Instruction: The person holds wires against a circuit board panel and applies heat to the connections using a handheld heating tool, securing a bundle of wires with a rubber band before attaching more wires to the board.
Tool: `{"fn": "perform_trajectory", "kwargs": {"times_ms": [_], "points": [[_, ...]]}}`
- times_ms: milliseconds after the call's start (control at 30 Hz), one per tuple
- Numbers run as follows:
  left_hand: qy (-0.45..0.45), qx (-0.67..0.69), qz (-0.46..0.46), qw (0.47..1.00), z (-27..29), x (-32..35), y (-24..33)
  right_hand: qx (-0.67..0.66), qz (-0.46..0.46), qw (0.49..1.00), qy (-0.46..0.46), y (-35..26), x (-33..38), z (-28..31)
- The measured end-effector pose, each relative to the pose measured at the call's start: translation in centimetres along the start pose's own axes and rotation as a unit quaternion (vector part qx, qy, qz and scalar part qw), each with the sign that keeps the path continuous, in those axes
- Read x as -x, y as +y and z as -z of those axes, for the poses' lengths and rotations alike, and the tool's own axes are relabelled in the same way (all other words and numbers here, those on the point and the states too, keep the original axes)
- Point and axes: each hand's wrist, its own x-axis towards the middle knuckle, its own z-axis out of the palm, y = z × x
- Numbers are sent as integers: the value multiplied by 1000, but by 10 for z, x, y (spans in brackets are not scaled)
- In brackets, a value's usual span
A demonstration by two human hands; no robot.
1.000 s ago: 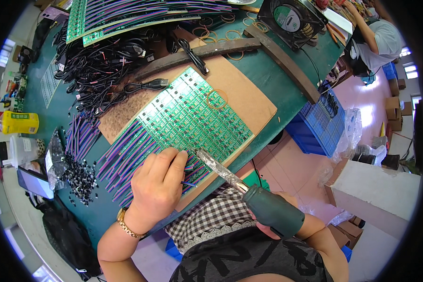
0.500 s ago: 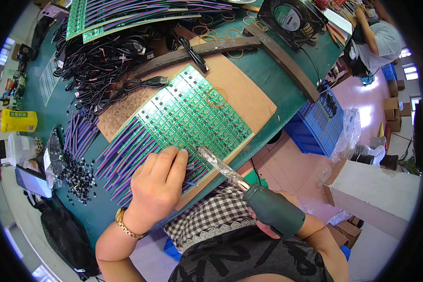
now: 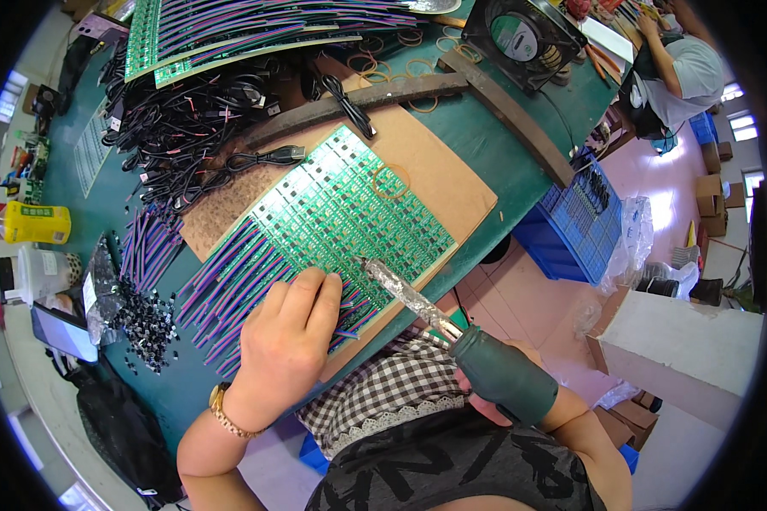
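My left hand [image 3: 285, 336] rests at the lower edge of a green circuit board panel [image 3: 341, 200], with thumb and fingers pinched together among thin multicoloured wires [image 3: 239, 289]. What lies between the fingertips is hidden. Many of these wires stick out from the panel's left part. In my right hand [image 3: 486, 407] is a soldering iron [image 3: 503, 375] with a dark green handle and a silvery, crusted barrel. Its tip points at the panel just right of my left fingertips; whether it touches cannot be told. A rubber band [image 3: 392, 181] lies on the panel.
Under the panel is a brown board [image 3: 460, 192]. Dark bars [image 3: 520, 115] border it at the back, near a black fan [image 3: 524, 43]. Black cables [image 3: 187, 119] pile up behind, left. Small black parts [image 3: 145, 328] lie left. A blue crate [image 3: 562, 226] stands right; another person [image 3: 682, 72] sits beyond.
The soldering iron has shifted slightly right, its tip moving a little up the panel and away from my left fingertips. My left hand stays nearly in place. The whole view has shifted a little.
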Motion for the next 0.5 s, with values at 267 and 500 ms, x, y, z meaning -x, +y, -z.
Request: {"fn": "perform_trajectory", "kwargs": {"times_ms": [267, 500], "points": [[46, 5, 37, 998, 32, -1, -5, 10, 104, 994, -7, -14, -8, 5], [49, 67, 121, 989, 8, -5, -6, -137, 5, 990, -34, -21, -10, 3]]}}
